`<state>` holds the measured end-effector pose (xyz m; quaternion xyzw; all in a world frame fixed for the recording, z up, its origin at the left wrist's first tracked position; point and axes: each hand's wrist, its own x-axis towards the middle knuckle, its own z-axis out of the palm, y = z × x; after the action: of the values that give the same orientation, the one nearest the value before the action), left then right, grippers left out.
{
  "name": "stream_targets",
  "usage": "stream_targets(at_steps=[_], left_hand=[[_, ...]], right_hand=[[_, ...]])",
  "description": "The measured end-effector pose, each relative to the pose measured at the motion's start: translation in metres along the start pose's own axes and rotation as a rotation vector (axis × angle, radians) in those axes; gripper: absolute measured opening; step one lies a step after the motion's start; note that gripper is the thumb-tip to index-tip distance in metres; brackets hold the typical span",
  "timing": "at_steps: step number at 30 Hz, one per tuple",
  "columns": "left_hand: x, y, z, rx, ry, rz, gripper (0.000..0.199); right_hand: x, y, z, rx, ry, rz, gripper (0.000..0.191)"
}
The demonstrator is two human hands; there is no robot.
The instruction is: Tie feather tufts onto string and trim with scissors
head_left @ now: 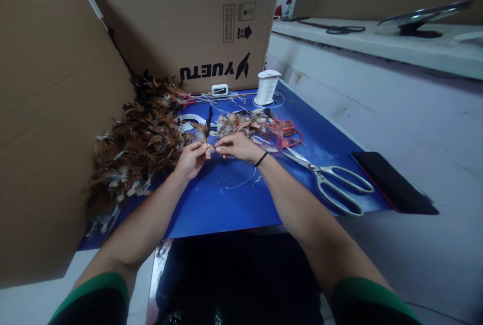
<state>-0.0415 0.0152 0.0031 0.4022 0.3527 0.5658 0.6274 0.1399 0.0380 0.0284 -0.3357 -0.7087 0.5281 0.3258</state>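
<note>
My left hand [193,160] is closed in a pinch on a small feather bunch [202,134], whose dark tip stands up above the fingers. Close beside it on the right, my right hand [238,147] pinches at the base of the same bunch; whether a thread lies between its fingertips is too small to tell. Behind the hands lies a pile of lighter feathers [241,121] with red string [287,133] at its right end. A large heap of brown feathers [145,139] fills the left side. Silver scissors [316,168] lie with slightly parted blades right of my right wrist.
A blue table [219,209] carries a white spool [266,88], a small white box [220,89] and a white ribbon roll [193,118]. A black phone [394,181] overhangs the right edge. Cardboard boxes [169,18] stand behind and left. A ledge [396,46] runs along the right wall.
</note>
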Motion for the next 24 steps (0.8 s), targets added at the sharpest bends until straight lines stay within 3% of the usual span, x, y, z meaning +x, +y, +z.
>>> stream_targets(at_steps=[4, 15, 20, 24], left_hand=[[0.0004, 0.0009, 0.0001, -0.026, 0.030, -0.035, 0.015], [0.0012, 0.0025, 0.0025, 0.009, 0.087, -0.039, 0.013], [0.0010, -0.0001, 0.0040, 0.089, 0.110, -0.030, 0.021], [0.0007, -0.0018, 0.0035, 0.120, 0.091, -0.006, 0.028]], right_hand=[[0.0001, -0.0012, -0.0013, -0.040, 0.032, 0.021, 0.007], [-0.0005, -0.0022, -0.0044, 0.089, 0.122, 0.036, 0.012], [-0.0015, -0.0024, -0.0074, 0.042, 0.200, -0.076, 0.021], [-0.0011, -0.0035, -0.0085, -0.195, 0.241, -0.229, 0.020]])
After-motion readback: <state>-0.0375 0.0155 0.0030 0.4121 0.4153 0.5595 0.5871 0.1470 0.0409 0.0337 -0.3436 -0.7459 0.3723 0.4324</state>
